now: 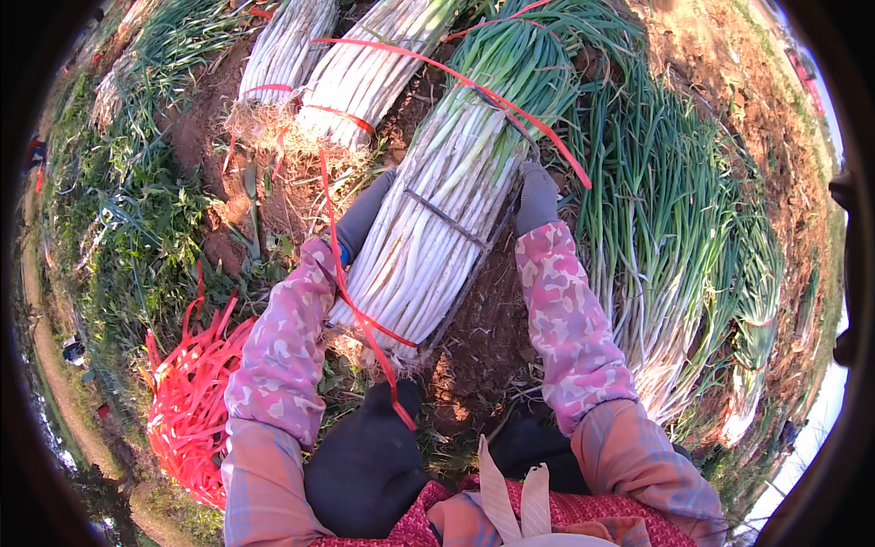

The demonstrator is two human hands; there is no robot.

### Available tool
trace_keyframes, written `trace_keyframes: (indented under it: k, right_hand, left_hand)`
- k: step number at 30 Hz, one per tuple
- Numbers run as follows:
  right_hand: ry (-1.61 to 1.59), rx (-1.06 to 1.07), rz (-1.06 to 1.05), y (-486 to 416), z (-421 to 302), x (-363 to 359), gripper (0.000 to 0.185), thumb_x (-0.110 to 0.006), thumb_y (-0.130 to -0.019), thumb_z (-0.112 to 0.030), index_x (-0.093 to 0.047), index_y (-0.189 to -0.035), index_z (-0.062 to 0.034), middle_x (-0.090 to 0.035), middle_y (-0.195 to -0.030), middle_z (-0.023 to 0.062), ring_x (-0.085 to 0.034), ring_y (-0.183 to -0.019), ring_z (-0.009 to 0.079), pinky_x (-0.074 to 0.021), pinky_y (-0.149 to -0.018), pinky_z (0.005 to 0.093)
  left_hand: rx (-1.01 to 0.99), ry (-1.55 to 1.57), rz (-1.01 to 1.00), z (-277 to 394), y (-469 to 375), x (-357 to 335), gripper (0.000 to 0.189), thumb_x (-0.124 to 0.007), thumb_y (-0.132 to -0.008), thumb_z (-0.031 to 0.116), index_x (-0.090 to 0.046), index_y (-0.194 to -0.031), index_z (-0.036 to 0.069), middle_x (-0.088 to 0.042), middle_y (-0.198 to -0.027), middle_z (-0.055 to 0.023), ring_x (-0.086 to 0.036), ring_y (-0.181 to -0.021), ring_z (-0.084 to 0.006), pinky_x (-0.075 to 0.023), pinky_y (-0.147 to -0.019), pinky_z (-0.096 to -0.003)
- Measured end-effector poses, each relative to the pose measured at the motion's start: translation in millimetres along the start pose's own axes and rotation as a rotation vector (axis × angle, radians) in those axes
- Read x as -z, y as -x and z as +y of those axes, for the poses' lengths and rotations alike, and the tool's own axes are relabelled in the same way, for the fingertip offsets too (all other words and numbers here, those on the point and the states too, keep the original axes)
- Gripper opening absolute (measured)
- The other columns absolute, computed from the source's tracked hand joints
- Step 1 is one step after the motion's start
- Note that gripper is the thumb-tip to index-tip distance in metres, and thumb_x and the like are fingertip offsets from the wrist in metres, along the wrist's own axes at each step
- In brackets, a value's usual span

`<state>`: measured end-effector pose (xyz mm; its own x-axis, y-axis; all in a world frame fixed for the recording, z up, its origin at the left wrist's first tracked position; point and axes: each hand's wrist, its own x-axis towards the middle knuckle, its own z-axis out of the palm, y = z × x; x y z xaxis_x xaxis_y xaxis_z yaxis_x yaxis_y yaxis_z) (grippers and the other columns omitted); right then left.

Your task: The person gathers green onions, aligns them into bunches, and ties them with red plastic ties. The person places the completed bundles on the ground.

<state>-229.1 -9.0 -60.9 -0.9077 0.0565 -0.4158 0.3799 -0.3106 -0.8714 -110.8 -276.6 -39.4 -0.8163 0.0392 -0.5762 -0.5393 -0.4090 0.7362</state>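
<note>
A thick bundle of green onions (417, 267) lies before me, white stalks and roots towards me, green tops away. A dark, thin metal frame (446, 217) crosses its stalks and runs along its right side. My right hand (536, 195), in a grey glove, is closed on the frame's curved upper end. Against the bundle's left side rests my gloved left hand (364, 210), its fingers hidden by the stalks. One red plastic strap (472, 82) lies over the green part. Another red strap (362, 314) lies across the root end, one loose tail hanging towards my knee.
Two red-tied onion bundles (369, 75) (284, 55) lie on the soil at the upper left. Loose onions (656, 273) spread along the right, with a tied bundle (752, 362) beyond. A heap of red straps (195, 410) sits by my left arm. Weeds (137, 239) cover the left.
</note>
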Motion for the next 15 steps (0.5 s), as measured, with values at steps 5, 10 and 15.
trace_keyframes:
  k: [5, 10, 15]
  right_hand:
    - [0.200, 0.201, -0.094, 79.4, -90.9, 1.0, 0.018, -0.058, -0.096, -0.015, -0.068, -0.092, 0.0003, -0.055, -0.074, -0.0051, -0.045, -0.067, 0.0053, -0.0361, -0.060, 0.0243]
    - [0.978, 0.447, -0.152, 138.1, -144.4, -16.0, 0.027, -0.063, -0.092, -0.027, -0.062, -0.079, -0.0031, -0.060, -0.068, 0.0064, -0.057, -0.063, 0.0215, -0.0439, -0.062, 0.0355]
    - [1.400, 0.362, -0.323, 149.6, -54.3, -9.9, 0.028, -0.066, -0.089, -0.030, -0.063, -0.096, -0.0032, -0.069, -0.086, 0.0176, -0.068, -0.083, 0.0338, -0.0523, -0.077, 0.0425]
  left_hand:
    - [0.211, 0.599, -0.172, -63.7, 47.7, -48.9, 0.047, -0.043, -0.106, 0.037, -0.057, -0.135, 0.003, -0.066, -0.124, -0.0083, -0.059, -0.113, -0.0162, -0.0415, -0.107, -0.0316]
    - [0.514, 0.387, -0.208, -117.9, 67.2, -77.4, 0.045, -0.048, -0.104, 0.034, -0.058, -0.132, 0.000, -0.067, -0.119, -0.0094, -0.061, -0.109, -0.0167, -0.0445, -0.101, -0.0309]
    - [0.022, -0.067, 0.133, -109.7, 61.6, -81.7, 0.043, -0.054, -0.101, 0.032, -0.060, -0.127, -0.002, -0.069, -0.110, -0.0109, -0.064, -0.102, -0.0178, -0.0483, -0.093, -0.0312]
